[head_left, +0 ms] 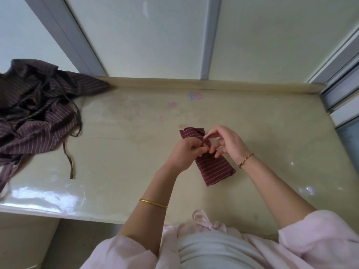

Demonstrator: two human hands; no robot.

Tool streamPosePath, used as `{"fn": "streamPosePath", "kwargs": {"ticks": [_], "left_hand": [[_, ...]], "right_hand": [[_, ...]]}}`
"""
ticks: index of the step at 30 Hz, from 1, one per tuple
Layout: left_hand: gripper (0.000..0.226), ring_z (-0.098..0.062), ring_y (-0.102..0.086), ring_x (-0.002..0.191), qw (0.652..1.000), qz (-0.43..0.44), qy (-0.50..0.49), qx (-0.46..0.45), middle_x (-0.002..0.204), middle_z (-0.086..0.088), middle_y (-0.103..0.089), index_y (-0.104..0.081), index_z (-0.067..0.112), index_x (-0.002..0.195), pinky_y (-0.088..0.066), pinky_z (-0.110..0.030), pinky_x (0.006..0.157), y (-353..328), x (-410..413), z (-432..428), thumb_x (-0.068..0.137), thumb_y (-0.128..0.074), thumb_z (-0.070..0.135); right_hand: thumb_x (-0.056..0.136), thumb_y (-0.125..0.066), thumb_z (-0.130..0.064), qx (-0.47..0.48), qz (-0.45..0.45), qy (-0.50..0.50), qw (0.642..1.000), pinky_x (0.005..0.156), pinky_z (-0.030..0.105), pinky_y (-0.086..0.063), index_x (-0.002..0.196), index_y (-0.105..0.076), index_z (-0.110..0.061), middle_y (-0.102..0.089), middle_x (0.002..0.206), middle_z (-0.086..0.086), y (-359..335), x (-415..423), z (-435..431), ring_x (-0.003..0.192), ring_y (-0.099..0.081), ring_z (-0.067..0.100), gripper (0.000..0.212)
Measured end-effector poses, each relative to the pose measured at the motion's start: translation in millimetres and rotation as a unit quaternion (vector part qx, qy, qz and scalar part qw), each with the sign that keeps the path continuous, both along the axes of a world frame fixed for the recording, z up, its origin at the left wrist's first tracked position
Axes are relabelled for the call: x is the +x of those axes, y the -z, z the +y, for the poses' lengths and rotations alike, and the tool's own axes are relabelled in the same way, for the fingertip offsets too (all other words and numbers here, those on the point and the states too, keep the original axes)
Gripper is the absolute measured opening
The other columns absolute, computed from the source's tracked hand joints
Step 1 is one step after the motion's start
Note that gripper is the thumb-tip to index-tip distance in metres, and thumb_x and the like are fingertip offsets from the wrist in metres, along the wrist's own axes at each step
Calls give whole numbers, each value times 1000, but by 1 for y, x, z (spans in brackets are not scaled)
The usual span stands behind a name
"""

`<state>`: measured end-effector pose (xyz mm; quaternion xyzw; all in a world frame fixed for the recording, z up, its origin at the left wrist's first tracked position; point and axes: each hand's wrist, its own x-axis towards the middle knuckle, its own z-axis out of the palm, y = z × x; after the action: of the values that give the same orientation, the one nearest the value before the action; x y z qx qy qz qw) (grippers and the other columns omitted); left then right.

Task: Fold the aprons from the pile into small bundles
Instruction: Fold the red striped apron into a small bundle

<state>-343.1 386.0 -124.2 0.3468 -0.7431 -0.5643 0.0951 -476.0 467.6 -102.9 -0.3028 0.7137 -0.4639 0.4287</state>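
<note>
A maroon striped apron, folded into a narrow bundle (211, 167), lies slantwise on the glossy beige table (136, 152) near its middle. My left hand (184, 154) grips the bundle at its middle, fingers curled over the cloth. My right hand (225, 142) pinches a thin strap of the apron just above the bundle, right beside my left fingertips. The bundle's far end (191, 133) sticks out beyond both hands. A loose pile of dark striped aprons (37, 113) with trailing straps lies at the table's left end.
A raised lip runs along the table's back edge against pale wall panels (147, 35). A window frame (342, 90) stands at the right. Faint stickers (194, 96) mark the tabletop behind the bundle. The near table edge is by my body.
</note>
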Motion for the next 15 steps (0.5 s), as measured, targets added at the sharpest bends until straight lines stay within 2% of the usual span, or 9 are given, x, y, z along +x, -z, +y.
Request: {"fn": "streamPosePath", "kwargs": {"ticks": [2,3,6,9,12,15], "left_hand": [[12,-11,-54,65,1000,7,-4,5,73,-3,-63,-68,7,83,-47,-27,66,1,-1,-1,91,-59,9],[16,-13,-54,67,1000,13,-10,11,74,-5,-63,-68,9,81,-47,-29,67,1,-1,-1,92,-57,10],[19,-13,-51,67,998,33,-36,43,70,-3,-59,-68,7,86,-43,-23,62,2,-2,-3,94,-51,8],[20,-13,-51,65,994,45,-69,71,69,-4,-56,-65,5,89,-41,-21,59,2,-4,-3,95,-47,4],[19,-12,-52,58,988,41,-116,96,66,-5,-57,-63,4,87,-41,-24,56,4,-9,-4,95,-45,3],[18,-9,-52,51,983,20,-152,99,61,-3,-57,-63,-2,85,-42,-23,52,6,-12,-4,93,-48,4]], "right_hand": [[96,-36,-13,31,-7,11,999,57,34,-50,87,-59,-9,-66,94,12,8,-6,-1,63,-60,21,25],[94,-37,-8,52,24,-3,998,60,36,-53,87,-59,-12,-66,91,10,12,-7,0,64,-61,21,23],[89,-46,1,80,96,-47,991,69,34,-58,92,-64,-15,-67,78,5,20,-8,1,65,-65,19,24],[89,-54,-3,78,143,-60,985,66,21,-54,97,-66,-14,-65,71,0,21,-6,2,63,-64,12,18],[88,-58,-7,47,264,-85,960,67,19,-45,92,-64,-17,-60,79,-3,20,-2,-1,65,-57,6,12],[82,-63,-7,-6,320,-96,943,65,18,-39,91,-60,-19,-51,80,-7,22,3,-1,63,-45,0,15]]}}
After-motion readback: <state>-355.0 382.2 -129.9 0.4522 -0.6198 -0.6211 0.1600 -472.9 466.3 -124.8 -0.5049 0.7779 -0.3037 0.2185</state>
